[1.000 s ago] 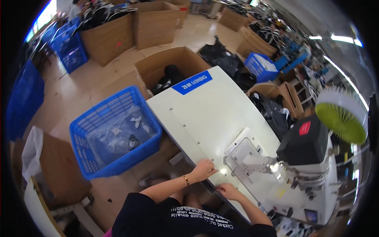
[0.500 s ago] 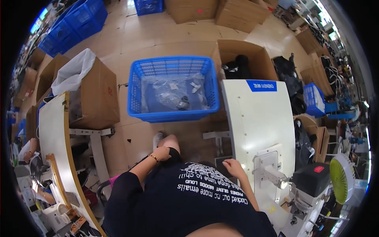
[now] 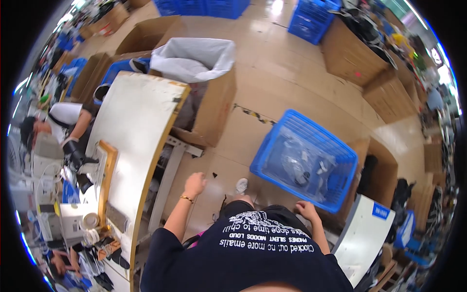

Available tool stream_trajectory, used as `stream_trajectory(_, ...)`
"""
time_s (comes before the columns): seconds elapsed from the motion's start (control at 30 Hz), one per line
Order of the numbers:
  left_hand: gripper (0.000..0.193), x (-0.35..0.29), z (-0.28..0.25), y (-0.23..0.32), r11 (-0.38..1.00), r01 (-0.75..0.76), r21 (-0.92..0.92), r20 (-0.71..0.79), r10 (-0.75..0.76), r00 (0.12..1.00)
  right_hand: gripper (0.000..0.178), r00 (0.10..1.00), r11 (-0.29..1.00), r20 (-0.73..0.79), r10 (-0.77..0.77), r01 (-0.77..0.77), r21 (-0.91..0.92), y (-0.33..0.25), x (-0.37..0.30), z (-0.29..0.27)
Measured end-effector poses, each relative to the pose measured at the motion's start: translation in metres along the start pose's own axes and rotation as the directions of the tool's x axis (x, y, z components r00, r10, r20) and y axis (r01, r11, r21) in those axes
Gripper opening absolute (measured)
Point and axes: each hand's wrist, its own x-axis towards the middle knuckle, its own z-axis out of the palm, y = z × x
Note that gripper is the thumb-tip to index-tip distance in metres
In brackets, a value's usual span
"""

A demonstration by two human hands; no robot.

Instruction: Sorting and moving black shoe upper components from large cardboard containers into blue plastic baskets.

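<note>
I see left hand (image 3: pixel 194 184) empty, fingers loose | right hand (image 3: pixel 306 210) empty near blue basket (image 3: pixel 296 192) | nothing picked yet

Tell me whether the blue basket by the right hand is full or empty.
Nearly empty: the blue basket holds only a clear plastic liner and a few small pieces near the right hand.

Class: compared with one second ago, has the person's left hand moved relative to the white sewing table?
Yes. The left hand has left the white sewing table and now hangs over the floor, to that table's left.
</note>
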Motion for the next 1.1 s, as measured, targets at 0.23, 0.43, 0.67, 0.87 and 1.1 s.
stream_trajectory(0.23,0.032,-0.075,-0.006,-0.081,0.896,0.368,-0.249,-0.048,-0.391,0.919,0.023,0.996,0.985,-0.014,-0.086,0.083,-0.151,-0.035,0.108,0.007)
stream_trajectory(0.43,0.038,-0.105,0.052,-0.073,0.916,0.364,-0.166,0.462,-0.254,0.85,0.024,0.953,0.973,0.223,0.205,-0.173,-0.154,-0.022,0.177,0.038)
stream_trajectory(0.67,0.035,-0.009,-0.028,-0.056,0.854,0.411,-0.32,0.318,-0.312,0.895,0.023,0.97,0.984,0.196,0.145,-0.121,-0.131,-0.008,0.289,0.033)
stream_trajectory(0.87,0.037,0.113,-0.061,-0.074,0.911,0.406,-0.072,0.192,-0.387,0.902,0.019,0.974,0.986,0.17,0.153,-0.162,0.04,-0.065,0.365,-0.024)
stream_trajectory(1.1,0.035,0.343,-0.12,0.025,0.952,0.093,-0.29,0.367,0.021,0.93,0.021,0.957,0.992,-0.26,0.126,-0.115,0.056,-0.054,0.454,-0.137)
